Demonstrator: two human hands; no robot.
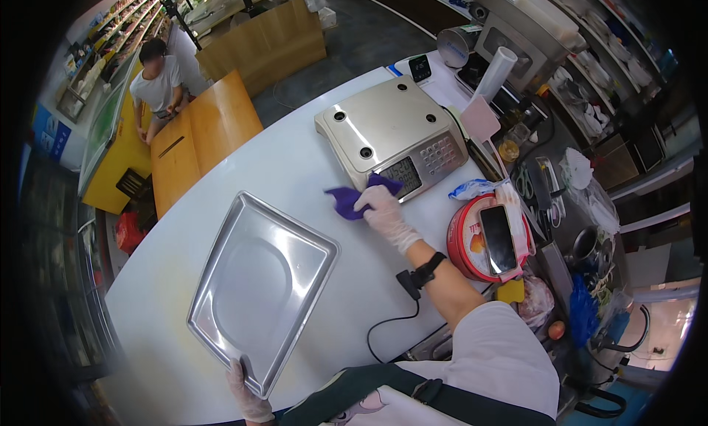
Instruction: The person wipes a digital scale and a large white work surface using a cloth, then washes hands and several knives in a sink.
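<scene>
I see digits on the scale display (pixel 405 174) just beyond the right hand (pixel 383 210), lettering on the red tin (pixel 459 241) rightward.

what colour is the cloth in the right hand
The cloth is purple; it shows best in the head view.

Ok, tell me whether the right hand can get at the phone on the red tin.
Probably yes: the phone lies uncovered on the red tin, close beside the right forearm, though the right hand holds a purple cloth.
</scene>
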